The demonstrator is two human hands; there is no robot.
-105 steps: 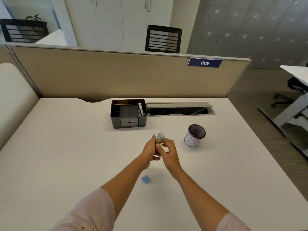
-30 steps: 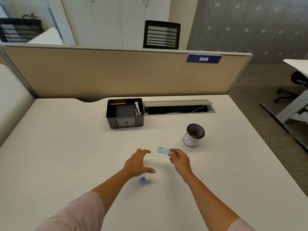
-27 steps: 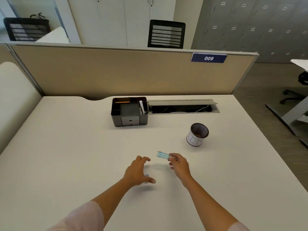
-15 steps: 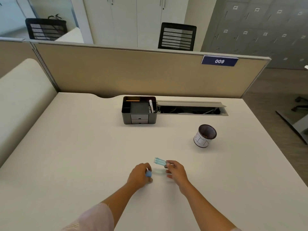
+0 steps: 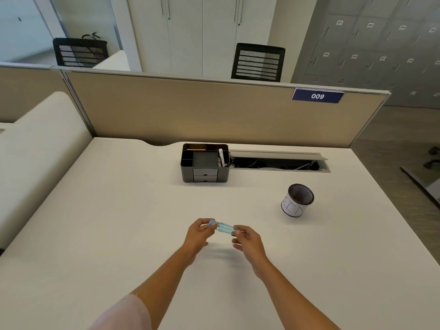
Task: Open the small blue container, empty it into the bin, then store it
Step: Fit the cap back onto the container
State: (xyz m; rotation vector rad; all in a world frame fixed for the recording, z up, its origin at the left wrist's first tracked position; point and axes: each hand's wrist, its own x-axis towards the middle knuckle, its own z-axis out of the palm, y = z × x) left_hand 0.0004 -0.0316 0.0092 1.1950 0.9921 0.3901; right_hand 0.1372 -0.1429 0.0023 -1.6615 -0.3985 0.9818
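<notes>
The small blue container [image 5: 225,228] is a clear blue tube, held level above the white desk. My right hand [image 5: 247,239] pinches its right end. My left hand [image 5: 198,233] holds the blue cap [image 5: 211,222] against the tube's left end. Whether the cap is fully seated I cannot tell. The bin [image 5: 297,200], a small dark mesh cup with a white paper wrap, stands upright to the right and beyond my hands. A black desk organiser [image 5: 204,163] with small drawers sits at the back of the desk.
An open cable tray slot [image 5: 278,161] runs right of the organiser along the beige partition [image 5: 190,110]. The white desk [image 5: 119,222] spreads wide to the left. Its right edge drops to the floor, where office chairs stand.
My left hand picked the blue cap up off the desk and brought it to the tube's open end. The right hand kept hold of the tube. The view shifted left.
</notes>
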